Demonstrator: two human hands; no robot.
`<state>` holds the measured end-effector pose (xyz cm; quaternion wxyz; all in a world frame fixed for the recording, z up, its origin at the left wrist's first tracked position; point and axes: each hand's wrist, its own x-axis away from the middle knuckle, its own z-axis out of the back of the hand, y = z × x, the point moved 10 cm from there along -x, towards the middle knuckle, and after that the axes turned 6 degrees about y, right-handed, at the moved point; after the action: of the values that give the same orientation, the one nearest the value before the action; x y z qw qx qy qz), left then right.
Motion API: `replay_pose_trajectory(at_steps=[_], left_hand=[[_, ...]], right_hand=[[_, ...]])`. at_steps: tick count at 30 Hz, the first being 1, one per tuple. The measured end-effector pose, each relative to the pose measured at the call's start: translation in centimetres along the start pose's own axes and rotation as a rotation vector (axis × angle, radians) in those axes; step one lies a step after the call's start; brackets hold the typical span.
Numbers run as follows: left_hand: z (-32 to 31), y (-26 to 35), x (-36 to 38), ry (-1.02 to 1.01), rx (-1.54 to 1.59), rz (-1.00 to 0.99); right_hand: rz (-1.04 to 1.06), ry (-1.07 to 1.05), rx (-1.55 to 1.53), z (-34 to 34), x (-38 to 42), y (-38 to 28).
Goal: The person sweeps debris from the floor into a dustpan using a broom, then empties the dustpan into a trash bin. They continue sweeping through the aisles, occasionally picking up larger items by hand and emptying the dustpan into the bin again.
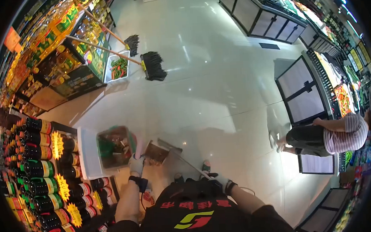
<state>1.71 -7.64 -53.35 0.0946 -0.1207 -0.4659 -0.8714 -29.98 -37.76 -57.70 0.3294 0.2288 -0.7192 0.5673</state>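
Observation:
My gloved left hand (136,164) is closed beside a dustpan (156,154) with brownish debris in it, and appears to grip its pale edge or handle; the fingers are partly hidden. In my gloved right hand (221,181) is the long thin handle of a floor squeegee (170,145). Its flat head lies at the dustpan's right side, near the floor. Left of the dustpan stands a bin (117,155) lined with green and red, holding mixed scraps. A white tub (85,152) is around or behind that bin.
Shelves of dark sauce bottles (41,167) run along my left. Ahead, two brooms (153,66) lean at the cooking-oil display (61,68), by a white crate (124,75) of peppers. A person (321,136) stands at the produce stand (303,88) on the right.

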Motion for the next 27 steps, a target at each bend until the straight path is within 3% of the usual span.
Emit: replay_pose_trajectory(at_steps=[1, 4, 5, 7, 8, 10, 15, 20, 23, 25, 26, 27], left_hand=[[-0.1, 0.5, 0.1, 0.0, -0.002, -0.006], [-2.2, 5.2, -0.8, 0.014, 0.07, -0.123], [-3.3, 7.0, 0.1, -0.028, 0.188, -0.029], [-7.6, 6.1, -2.7, -0.106, 0.242, -0.095], [-8.6, 6.9, -3.2, -0.07, -0.034, -0.088], [-12.7, 10.0, -2.2, -0.181, 0.042, -0.006], [-24.7, 18.2, 2.4, -0.403, 0.041, -0.137], [-37.6, 21.8, 8.5, -0.785, -0.075, -0.282], [-46.2, 22.9, 12.6, -0.996, -0.223, -0.524], [-50.1, 23.3, 18.6, -1.166, -0.222, -0.502], [-51.5, 24.1, 22.0, -1.264, -0.174, -0.458], [-50.7, 24.7, 25.4, -1.3, -0.219, -0.435]], right_hand=[[-0.089, 0.026, -0.365, 0.8, -0.4, 2.9], [0.026, 0.19, -0.349, 6.3, 3.7, 2.6], [-0.116, 0.258, -0.479, 7.4, 6.0, 2.7], [-0.07, 0.428, -0.616, 11.3, 7.1, 5.2], [-0.068, 0.521, -0.708, 12.8, 8.0, 6.8], [-0.089, 0.61, -0.753, 16.3, 9.9, 8.2], [-0.266, 0.793, -0.771, 21.8, 15.2, 16.1], [-0.309, 1.084, -1.144, 17.4, 17.6, 25.9], [-0.162, 1.186, -1.776, 9.6, 17.3, 30.9], [-0.053, 1.232, -2.007, 5.5, 22.9, 26.0], [-0.084, 1.41, -2.275, 2.4, 21.2, 31.4], [-0.052, 1.432, -2.316, -1.2, 20.4, 34.5]])
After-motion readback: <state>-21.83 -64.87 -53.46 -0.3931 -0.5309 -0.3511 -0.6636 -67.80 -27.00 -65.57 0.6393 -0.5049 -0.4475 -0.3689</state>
